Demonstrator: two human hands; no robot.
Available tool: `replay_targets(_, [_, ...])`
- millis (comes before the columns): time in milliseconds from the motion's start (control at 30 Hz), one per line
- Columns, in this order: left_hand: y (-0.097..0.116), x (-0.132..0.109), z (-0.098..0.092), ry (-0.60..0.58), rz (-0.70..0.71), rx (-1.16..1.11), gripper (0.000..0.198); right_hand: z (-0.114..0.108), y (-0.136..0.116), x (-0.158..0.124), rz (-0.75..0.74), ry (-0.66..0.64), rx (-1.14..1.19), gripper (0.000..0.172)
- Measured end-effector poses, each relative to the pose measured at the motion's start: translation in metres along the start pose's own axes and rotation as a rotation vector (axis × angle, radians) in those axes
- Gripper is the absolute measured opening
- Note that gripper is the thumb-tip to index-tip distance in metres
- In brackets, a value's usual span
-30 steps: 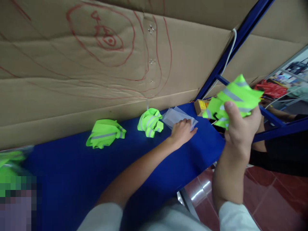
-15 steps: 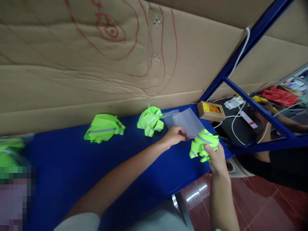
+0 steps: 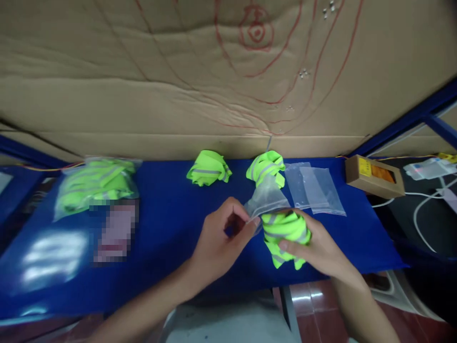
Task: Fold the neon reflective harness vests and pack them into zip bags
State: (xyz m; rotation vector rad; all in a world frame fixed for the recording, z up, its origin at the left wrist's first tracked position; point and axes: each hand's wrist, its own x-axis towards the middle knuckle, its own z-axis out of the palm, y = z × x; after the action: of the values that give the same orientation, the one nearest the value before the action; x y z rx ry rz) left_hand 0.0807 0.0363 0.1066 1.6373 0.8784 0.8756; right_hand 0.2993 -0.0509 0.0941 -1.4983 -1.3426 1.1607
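My left hand (image 3: 223, 233) pinches the rim of a clear plastic bag (image 3: 269, 195) between thumb and fingers. Its mouth faces me, and its body hangs in front of a crumpled vest behind. Wrapped in my right hand (image 3: 317, 243) is a bundled neon-yellow reflective vest (image 3: 285, 233) with grey stripes, held close to the bag's mouth. The vest appears outside the bag; whether my right fingertips touch the rim is hidden. Farther back on the blue table (image 3: 164, 228) lie two more bundled vests, one at the middle (image 3: 209, 167) and one behind the bag (image 3: 266, 166).
Flat clear bags (image 3: 316, 188) lie right of the vests. A small cardboard box (image 3: 374, 176) with orange contents stands at the right, near white cables (image 3: 419, 209). At left, a filled bag of vests (image 3: 100, 183) lies beside a blurred-out item (image 3: 116, 231). Cardboard (image 3: 178, 109) walls the back.
The view has swung left. My left hand has lifted a clear bag from near the flat bags and brought it to the vest in my right hand.
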Motion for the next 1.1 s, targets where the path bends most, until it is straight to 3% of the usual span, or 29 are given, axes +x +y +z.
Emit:
replay_targets(133, [-0.022,-0.026,-0.007,0.087,0.293,0.457,0.011,0.023,0.016,0.035,0.17,-0.161,0.282,0.048])
replay_targets(267, [-0.024,-0.036,-0.016,0.042,0.444,0.704,0.006,0.03,0.016,0.044,0.059,-0.096,0.155,0.073])
replay_targets(333, [-0.021,-0.038,-0.022,0.014,0.51,0.785,0.009,0.031,0.013,0.046,-0.006,-0.131,0.081,0.09])
replay_targets(433, [-0.019,-0.039,-0.03,-0.01,0.53,0.865,0.016,0.033,0.007,0.051,-0.028,-0.318,0.088,0.076])
replay_targets(500, [-0.02,-0.039,-0.035,-0.02,0.537,0.922,0.022,0.035,0.004,0.056,-0.036,-0.349,0.092,0.06])
replay_targets(667, [-0.026,-0.037,-0.04,-0.029,0.586,0.968,0.021,0.037,0.002,0.069,-0.065,-0.242,0.088,0.056])
replay_targets(767, [-0.031,-0.032,-0.04,0.038,0.582,0.958,0.019,0.042,0.003,0.076,-0.063,-0.213,0.083,0.056])
replay_targets(867, [-0.037,-0.025,-0.041,0.115,0.588,0.986,0.025,0.048,0.001,0.079,-0.114,-0.184,-0.056,0.067])
replay_targets(967, [-0.044,-0.016,-0.047,0.077,0.634,0.979,0.031,0.051,-0.004,0.082,-0.168,-0.132,-0.272,0.079])
replay_targets(1100, [-0.047,0.001,-0.058,-0.009,0.623,0.949,0.032,0.049,-0.004,0.088,-0.263,-0.053,-0.351,0.069])
